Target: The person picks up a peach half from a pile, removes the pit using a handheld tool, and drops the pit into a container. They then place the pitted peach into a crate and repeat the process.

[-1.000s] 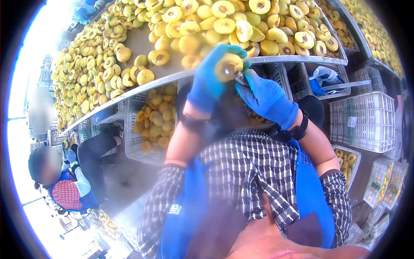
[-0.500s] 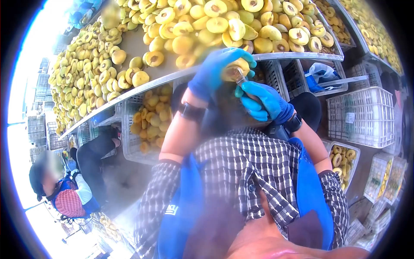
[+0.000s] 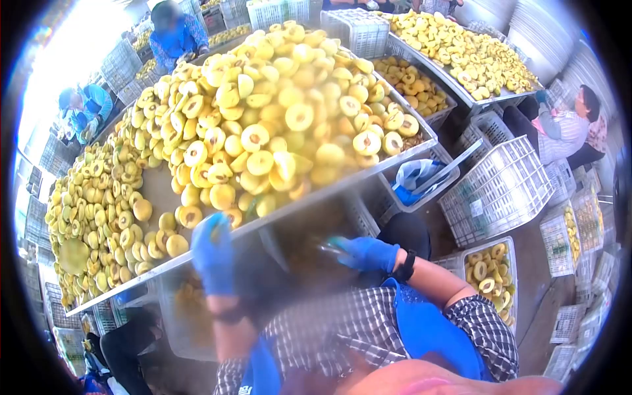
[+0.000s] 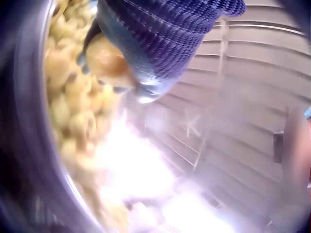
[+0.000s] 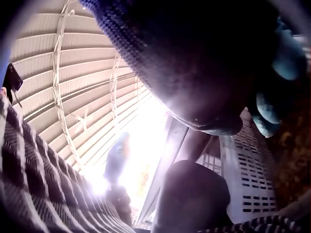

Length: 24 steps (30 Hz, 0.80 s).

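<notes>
My left hand (image 3: 214,253), in a blue glove with a teal palm, is raised at the front edge of the fruit table (image 3: 289,201). In the left wrist view its fingers and thumb hold a yellow peach half (image 4: 104,58). Over my lap, my gloved right hand (image 3: 368,255) grips a small metal-tipped tool (image 3: 329,248) that points left. Its handle is hidden inside the fist. Curled teal fingertips (image 5: 267,107) show in the right wrist view. Heaped peach halves (image 3: 253,138), many with brown pit hollows, cover much of the table.
Below the table edge stands a blurred crate of fruit (image 3: 187,306). To my right are a crate of peach halves (image 3: 490,276), a white slatted crate (image 3: 497,191) and a bin with a blue-and-white bag (image 3: 418,178). Other people (image 3: 174,36) work around the tables.
My hands have come apart; before, the tool was at a peach half in the left hand. The left hand has moved left to the table edge. The head view has turned and shows more of the room.
</notes>
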Available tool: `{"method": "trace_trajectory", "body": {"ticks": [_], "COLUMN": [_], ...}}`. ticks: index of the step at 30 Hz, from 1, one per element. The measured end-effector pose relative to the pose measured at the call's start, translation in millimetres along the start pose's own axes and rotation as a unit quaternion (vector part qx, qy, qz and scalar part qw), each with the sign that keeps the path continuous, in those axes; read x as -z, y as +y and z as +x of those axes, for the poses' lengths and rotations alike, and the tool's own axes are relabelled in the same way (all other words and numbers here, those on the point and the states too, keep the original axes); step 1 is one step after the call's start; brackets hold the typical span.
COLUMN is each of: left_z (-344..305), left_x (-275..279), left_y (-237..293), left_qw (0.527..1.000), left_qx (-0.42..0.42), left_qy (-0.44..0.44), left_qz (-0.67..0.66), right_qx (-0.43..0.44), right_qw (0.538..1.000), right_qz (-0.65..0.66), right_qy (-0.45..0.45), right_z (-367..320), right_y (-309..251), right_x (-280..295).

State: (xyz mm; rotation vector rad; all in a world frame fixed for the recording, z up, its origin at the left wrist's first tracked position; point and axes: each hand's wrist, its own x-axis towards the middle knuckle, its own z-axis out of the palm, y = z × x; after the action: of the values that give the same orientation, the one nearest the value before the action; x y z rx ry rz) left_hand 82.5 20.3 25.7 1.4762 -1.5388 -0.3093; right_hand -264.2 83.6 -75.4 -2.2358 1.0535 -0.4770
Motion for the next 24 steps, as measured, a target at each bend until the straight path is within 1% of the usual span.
{"method": "trace_trajectory", "body": {"ticks": [1, 2, 3, 4, 5, 6, 7, 8, 9, 10, 11, 12, 13, 15, 16, 18, 21, 22, 23, 24], "left_z": [0.6, -3.3, -8.7, -10.7, -12.6, -12.3, -6.4, -1.5, 5.8, 14.9, 21.4, 27.9, 36.7, 44.9, 50.9, 61.6, 53.8, 43.3, 44.0, 42.2], "left_x": [26.6, 50.1, 72.1, 91.6, 103.0, 110.4, 110.8, 104.7, 92.7, 77.4, 65.2, 46.1, 28.2, -2.1, -12.4, -26.9, -34.9, -32.1, -32.4, -33.6], "left_y": [-18.0, -51.0, -79.5, -81.5, -85.0, -78.9, -75.3, -88.3, -78.3, -80.4, -50.1, -44.7, -40.4, -35.5, -35.4, -39.8, -79.4, -70.5, -72.3, -77.8], "left_qw": [0.996, 0.988, 0.974, 0.927, 0.879, 0.916, 0.973, 0.984, 0.984, 0.992, 0.988, 0.982, 0.974, 0.943, 0.931, 0.899, 0.935, 0.966, 0.986, 0.995], "left_qx": [0.000, -0.023, -0.039, -0.055, -0.082, -0.082, -0.044, -0.003, -0.010, -0.010, -0.018, -0.002, 0.009, 0.079, 0.096, 0.126, 0.064, 0.009, 0.015, 0.021], "left_qy": [-0.004, 0.011, 0.019, 0.011, 0.017, 0.020, 0.011, 0.029, 0.028, -0.005, -0.044, -0.080, -0.117, -0.206, -0.238, -0.305, -0.286, -0.173, -0.133, -0.095], "left_qz": [0.087, 0.152, 0.221, 0.371, 0.470, 0.393, 0.228, 0.176, 0.174, 0.122, 0.145, 0.172, 0.195, 0.248, 0.260, 0.288, 0.199, 0.192, 0.099, 0.003], "right_qx": [-0.021, -0.041, -0.012, 0.022, 0.022, 0.022, -0.032, -0.086, -0.092, -0.088, -0.083, -0.076, -0.072, -0.106, -0.125, -0.120, -0.113, -0.105, -0.097, -0.107], "right_qw": [0.999, 0.996, 0.992, 0.987, 0.975, 0.979, 0.983, 0.985, 0.984, 0.983, 0.984, 0.986, 0.987, 0.985, 0.983, 0.985, 0.990, 0.992, 0.993, 0.994], "right_qz": [-0.039, -0.078, -0.124, -0.161, -0.219, -0.196, -0.176, -0.132, -0.127, -0.141, -0.140, -0.131, -0.126, -0.130, -0.134, -0.126, -0.080, -0.067, -0.054, -0.018], "right_qy": [-0.001, -0.003, 0.000, -0.005, 0.044, 0.055, 0.032, 0.064, 0.088, 0.078, 0.076, 0.070, 0.068, 0.031, 0.014, 0.017, 0.027, 0.031, 0.035, 0.026], "right_z": [-0.6, -1.5, -2.2, -5.6, -9.6, -3.8, -1.3, 1.9, 10.2, 12.1, 14.1, 15.5, 16.6, 20.2, 19.4, 14.6, 12.7, 12.0, 15.8, 20.3], "right_y": [-5.3, -10.8, -11.0, -13.3, -14.5, -20.2, -20.5, -10.0, -16.7, -11.8, -12.7, -16.7, -18.9, -21.6, -22.9, -23.2, -33.2, -33.4, -32.8, -43.6], "right_x": [8.3, 16.5, 17.5, 13.8, 14.5, 17.5, 16.5, 4.9, 5.4, 2.4, 3.1, 4.5, 7.1, 8.7, 10.1, 11.2, 12.9, 12.9, 12.7, 20.0]}}
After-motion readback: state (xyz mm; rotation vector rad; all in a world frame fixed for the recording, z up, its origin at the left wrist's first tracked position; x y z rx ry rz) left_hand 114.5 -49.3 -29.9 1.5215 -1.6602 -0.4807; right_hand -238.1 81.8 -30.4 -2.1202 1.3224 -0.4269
